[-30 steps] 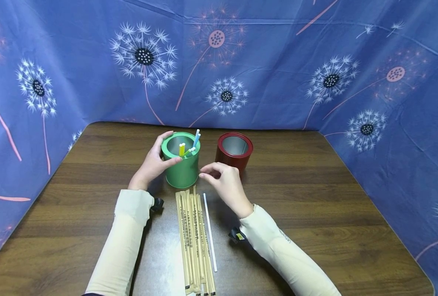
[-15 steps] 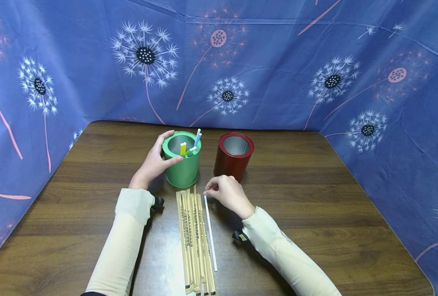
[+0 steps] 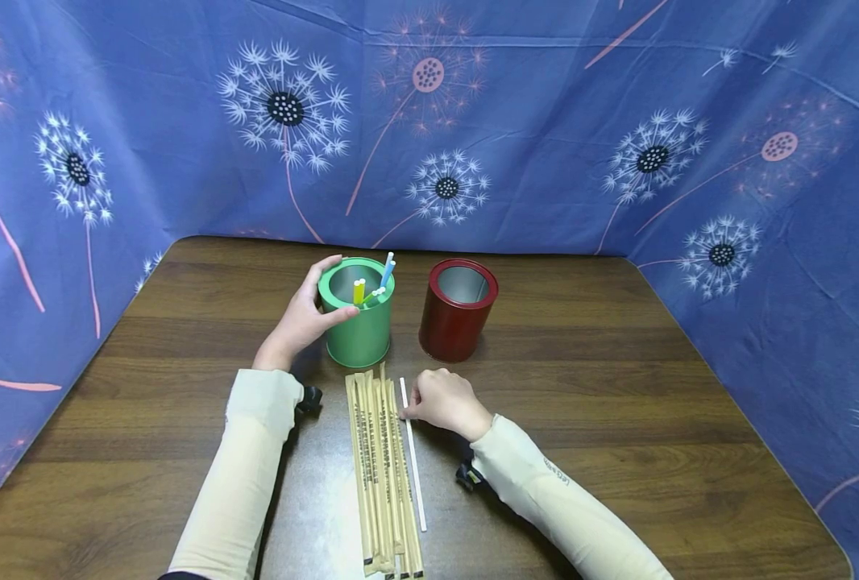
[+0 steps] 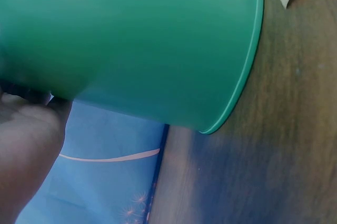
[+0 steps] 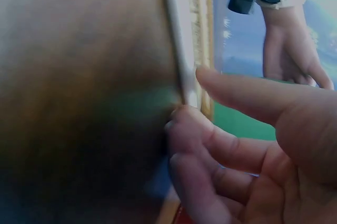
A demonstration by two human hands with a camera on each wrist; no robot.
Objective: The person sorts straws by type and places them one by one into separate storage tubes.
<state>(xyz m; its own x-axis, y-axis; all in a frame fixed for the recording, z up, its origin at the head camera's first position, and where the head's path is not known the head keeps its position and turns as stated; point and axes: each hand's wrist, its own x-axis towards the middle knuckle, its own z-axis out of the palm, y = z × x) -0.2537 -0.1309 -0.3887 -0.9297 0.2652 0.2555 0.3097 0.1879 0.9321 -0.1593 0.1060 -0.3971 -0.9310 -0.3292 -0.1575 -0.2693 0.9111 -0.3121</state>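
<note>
My left hand [image 3: 300, 316] holds the green can [image 3: 358, 334] at its left side, thumb over the front rim and fingers round the back. Several thin blue, yellow and green sticks [image 3: 387, 272] with white ends stand in that can. In the left wrist view, the can's green wall [image 4: 137, 40] fills the upper part. My right hand [image 3: 446, 400] is low over the table, pinching a thin white stick [image 3: 415, 475] near its far end. The right wrist view has thumb and index finger on either side of the white stick [image 5: 181, 34], which lies on the table.
A red can [image 3: 453, 326] stands upright to the right of the green one. Several long tan paper-wrapped sticks [image 3: 380, 475] lie side by side left of the white stick. Behind the wooden table [image 3: 618, 419] hangs a blue flowered cloth [image 3: 531, 121].
My right hand has come down and back from between the two cans to the white stick's far end. The left hand has stayed on the green can.
</note>
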